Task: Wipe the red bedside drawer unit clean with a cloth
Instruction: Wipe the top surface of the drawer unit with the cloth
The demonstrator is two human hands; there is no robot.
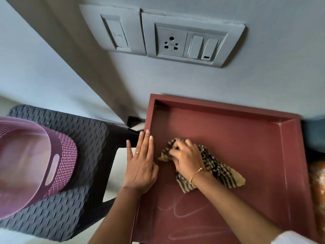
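Note:
The red bedside drawer unit (228,131) fills the lower right; I look down on its recessed top with a raised rim. My right hand (187,158) presses a bunched brown-and-cream striped cloth (218,170) onto the middle of that top. My left hand (141,164) lies flat, fingers together, on the unit's left rim and holds nothing. Pale scribble marks (184,210) show on the red surface nearer to me.
A dark woven plastic chair (84,173) stands just left of the unit, with a purple perforated basket (35,164) on its seat. A grey wall behind carries a socket and switch plate (190,43). Something orange-brown (316,187) sits at the right edge.

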